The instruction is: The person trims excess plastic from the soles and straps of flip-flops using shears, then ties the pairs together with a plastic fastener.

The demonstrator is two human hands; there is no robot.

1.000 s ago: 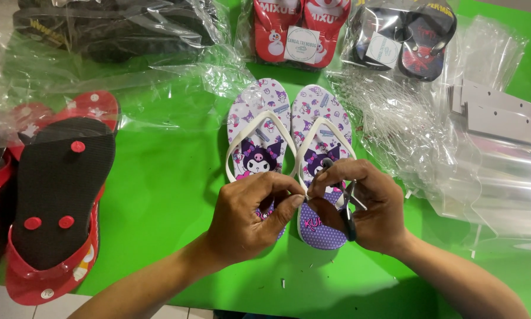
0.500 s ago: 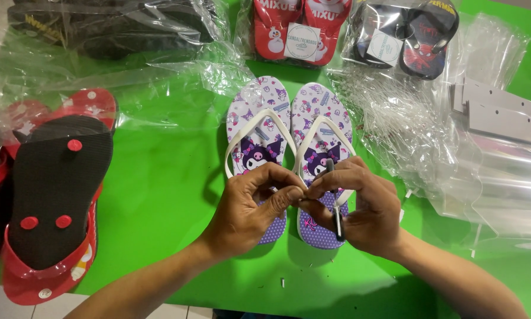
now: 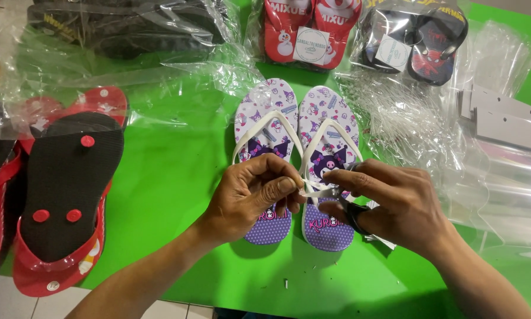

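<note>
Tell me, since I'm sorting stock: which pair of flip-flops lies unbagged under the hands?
The purple-and-white cartoon-print flip-flops on the green table. Both hands pinch their white straps; the red pair and black pair behind them sit in clear plastic bags.

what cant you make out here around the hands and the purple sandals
Head view only:
- What the left hand and right hand pinch between them: fingers cover it.
- Dark item in the right hand: mostly hidden by the palm.
- Middle of the purple sandals: behind both hands.
- Red-and-black sandals: cut off at the left edge.

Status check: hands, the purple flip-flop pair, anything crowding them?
Left hand and right hand pinch white straps together over purple flip-flops, flat on green table. Small dark tool in right hand. Clear plastic bags close alongside.
</note>
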